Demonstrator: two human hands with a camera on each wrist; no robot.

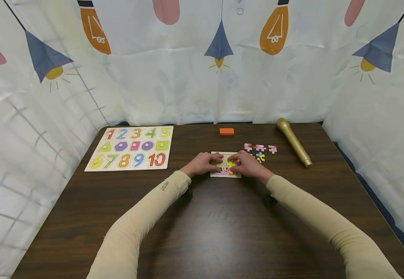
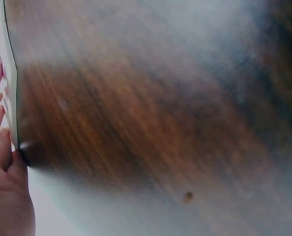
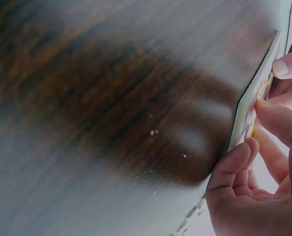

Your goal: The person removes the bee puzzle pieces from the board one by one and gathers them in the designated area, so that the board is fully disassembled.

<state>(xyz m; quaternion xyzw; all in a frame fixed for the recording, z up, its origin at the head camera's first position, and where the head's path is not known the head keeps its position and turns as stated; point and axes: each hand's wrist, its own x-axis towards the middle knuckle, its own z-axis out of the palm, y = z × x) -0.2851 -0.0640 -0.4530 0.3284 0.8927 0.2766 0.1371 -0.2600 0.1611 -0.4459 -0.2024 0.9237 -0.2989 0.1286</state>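
Note:
A small puzzle tray [image 1: 225,153] lies on the dark table, with colourful pieces [image 1: 224,171] along its near side and a yellow piece [image 1: 230,164] near the right hand. My left hand [image 1: 203,163] rests over the tray's left part, its fingertips on the board. From the right, my right hand [image 1: 250,165] reaches over the tray; its thumb and fingers touch the yellow piece. In the right wrist view the right hand [image 3: 266,172] has its fingers at the tray's edge [image 3: 249,96]. Only part of the left hand [image 2: 6,187] shows in the left wrist view.
Several loose pieces [image 1: 259,147] lie right of the tray. An orange block [image 1: 226,132] is behind it, a gold microphone [image 1: 294,142] at the right, and a number and shape board [image 1: 118,148] at the left. Patterned curtains [image 1: 188,77] surround the table [image 1: 215,232].

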